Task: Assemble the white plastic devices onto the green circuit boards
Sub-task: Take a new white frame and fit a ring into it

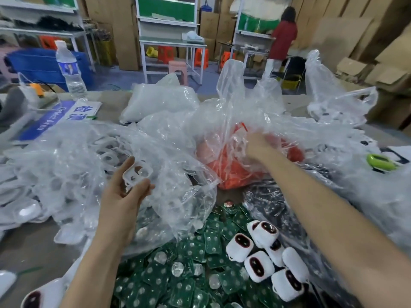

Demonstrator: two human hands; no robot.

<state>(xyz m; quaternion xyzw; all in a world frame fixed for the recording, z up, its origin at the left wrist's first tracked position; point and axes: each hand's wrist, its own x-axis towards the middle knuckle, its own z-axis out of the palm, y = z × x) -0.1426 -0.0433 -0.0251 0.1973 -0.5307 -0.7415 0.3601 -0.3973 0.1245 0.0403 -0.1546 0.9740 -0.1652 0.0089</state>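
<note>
Left hand [130,190] grips white shell [136,172] (two-holed); right hand [258,146] amid crinkly film [218,127].

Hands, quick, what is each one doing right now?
Left hand: holding a white frame.
Right hand: reaching at the red bag; too blurry to tell.

right hand [258,147]: fingertips were buried in orange bag [235,174]; grip could not be told; bag contents blurred.
white frame [136,174] in left hand [124,196]: detail was smeared.
green circuit boards [155,278]: pile ran under clear plastic bag [178,207], was cut by bottom edge.
white plastic device [46,287]: was cropped at lower-left corner.
</note>
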